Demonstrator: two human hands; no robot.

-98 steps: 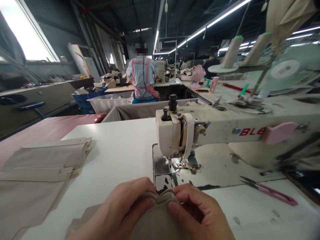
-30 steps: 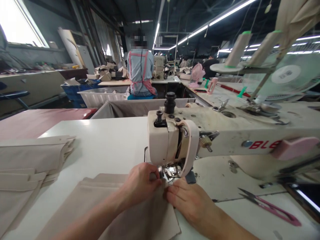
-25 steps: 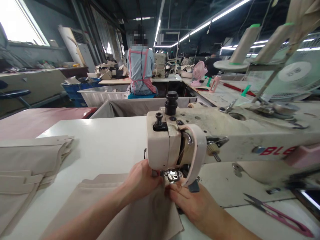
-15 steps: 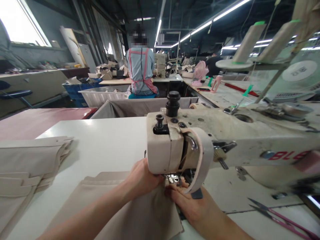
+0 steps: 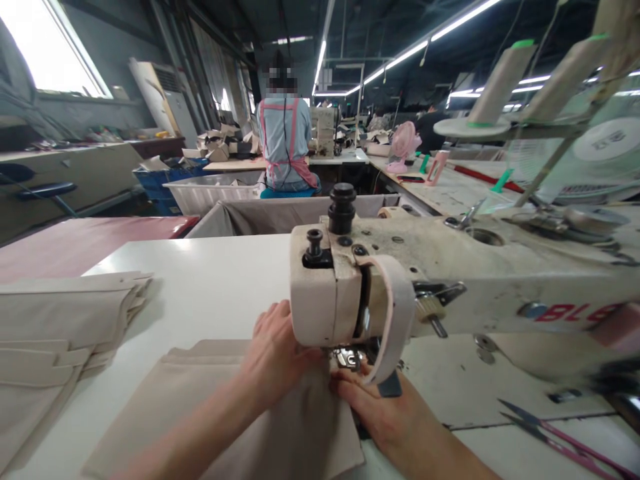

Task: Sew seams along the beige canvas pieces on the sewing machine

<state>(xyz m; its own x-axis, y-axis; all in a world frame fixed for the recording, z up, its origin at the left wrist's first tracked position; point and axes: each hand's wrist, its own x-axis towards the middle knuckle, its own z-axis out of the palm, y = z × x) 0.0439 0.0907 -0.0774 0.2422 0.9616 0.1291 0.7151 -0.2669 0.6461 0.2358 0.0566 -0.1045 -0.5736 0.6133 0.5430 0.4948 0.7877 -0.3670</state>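
A beige fabric piece [image 5: 200, 393] lies flat on the white sewing table [image 5: 210, 287], its far right corner under the presser foot [image 5: 347, 358] of a cream sewing machine [image 5: 450, 280]. My left hand [image 5: 273, 353] presses the fabric just left of the foot, its fingers partly hidden behind the machine head. My right hand [image 5: 380, 407] rests on the fabric edge right in front of the foot, fingertips pinching the cloth.
A stack of beige cut pieces [image 5: 60, 333] sits at the left. Pink thread snips [image 5: 555, 437] lie at the right front. Thread cones [image 5: 500, 73] and a fan [image 5: 600, 160] stand behind the machine. Ahead, a seated person in a pink apron [image 5: 285, 143] works beside bins [image 5: 215, 193].
Both hands carried the fabric from the table's front edge up under the presser foot. In the last second my left hand slid further along the fabric beside the machine head.
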